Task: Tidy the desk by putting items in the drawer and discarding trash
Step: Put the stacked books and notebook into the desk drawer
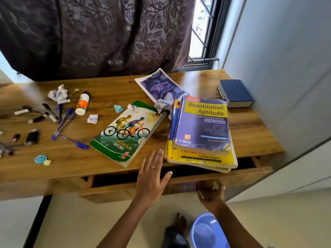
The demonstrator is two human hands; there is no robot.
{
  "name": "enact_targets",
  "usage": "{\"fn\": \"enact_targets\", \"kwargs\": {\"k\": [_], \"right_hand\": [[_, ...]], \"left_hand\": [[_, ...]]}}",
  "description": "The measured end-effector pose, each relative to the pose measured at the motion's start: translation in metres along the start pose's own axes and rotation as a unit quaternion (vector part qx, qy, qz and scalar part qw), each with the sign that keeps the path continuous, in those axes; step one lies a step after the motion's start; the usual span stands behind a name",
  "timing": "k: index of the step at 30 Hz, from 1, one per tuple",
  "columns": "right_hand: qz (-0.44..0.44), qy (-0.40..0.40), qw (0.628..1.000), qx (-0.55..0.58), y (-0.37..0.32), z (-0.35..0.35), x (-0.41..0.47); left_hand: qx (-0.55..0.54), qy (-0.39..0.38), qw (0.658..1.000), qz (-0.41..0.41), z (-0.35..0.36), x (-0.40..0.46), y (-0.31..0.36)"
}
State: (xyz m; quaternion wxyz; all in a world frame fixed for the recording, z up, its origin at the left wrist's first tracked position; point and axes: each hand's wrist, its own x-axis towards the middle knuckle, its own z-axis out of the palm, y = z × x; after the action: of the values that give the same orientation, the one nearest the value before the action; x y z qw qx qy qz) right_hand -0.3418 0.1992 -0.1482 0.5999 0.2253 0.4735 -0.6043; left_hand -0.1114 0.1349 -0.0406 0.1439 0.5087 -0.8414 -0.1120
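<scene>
The wooden drawer (232, 176) under the desk (80, 161) stands partly pulled out. My right hand (211, 191) grips the drawer front from below. My left hand (152, 174) is open, fingers spread, over the desk edge beside a stack of books (202, 129) topped by "Quantitative Aptitude". A green "Mountain Biking" notebook (125, 133) lies left of my left hand. Crumpled paper balls (58, 94) (92, 119) (164, 104), blue paper scraps (40, 159) (118, 108), several pens (62, 120), a glue bottle (82, 103) and small black items (32, 136) are scattered on the left.
A purple booklet (161, 85) lies at the back of the desk and a thick blue book (235, 93) sits at the right by the wall. A dark curtain (89, 36) hangs behind. A blue plastic bowl (207, 231) is on the floor by my feet.
</scene>
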Motion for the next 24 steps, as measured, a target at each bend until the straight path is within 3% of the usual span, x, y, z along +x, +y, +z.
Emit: {"fn": "enact_targets", "kwargs": {"k": [8, 11, 14, 16, 20, 24], "right_hand": [[-0.008, 0.065, 0.989, -0.132, 0.013, -0.075, -0.064], [-0.114, 0.183, 0.963, -0.161, -0.002, -0.1, -0.095], [-0.27, 0.326, 0.898, -0.119, -0.031, -0.107, -0.13], [-0.365, 0.361, 0.853, -0.092, -0.049, -0.097, -0.156], [-0.494, 0.25, 0.812, -0.183, -0.059, -0.055, -0.193], [-0.496, 0.137, 0.794, -0.323, -0.052, -0.002, -0.193]], "left_hand": [[0.038, -0.023, 0.998, -0.042, 0.007, -0.062, 0.015], [0.05, -0.033, 0.997, -0.049, 0.008, -0.082, 0.021], [0.061, -0.052, 0.996, -0.049, 0.009, -0.098, 0.025], [0.07, -0.07, 0.994, -0.049, 0.009, -0.105, 0.029], [0.068, -0.098, 0.991, -0.06, 0.008, -0.118, 0.033], [0.016, -0.097, 0.993, -0.069, 0.0, -0.127, 0.041]]}}
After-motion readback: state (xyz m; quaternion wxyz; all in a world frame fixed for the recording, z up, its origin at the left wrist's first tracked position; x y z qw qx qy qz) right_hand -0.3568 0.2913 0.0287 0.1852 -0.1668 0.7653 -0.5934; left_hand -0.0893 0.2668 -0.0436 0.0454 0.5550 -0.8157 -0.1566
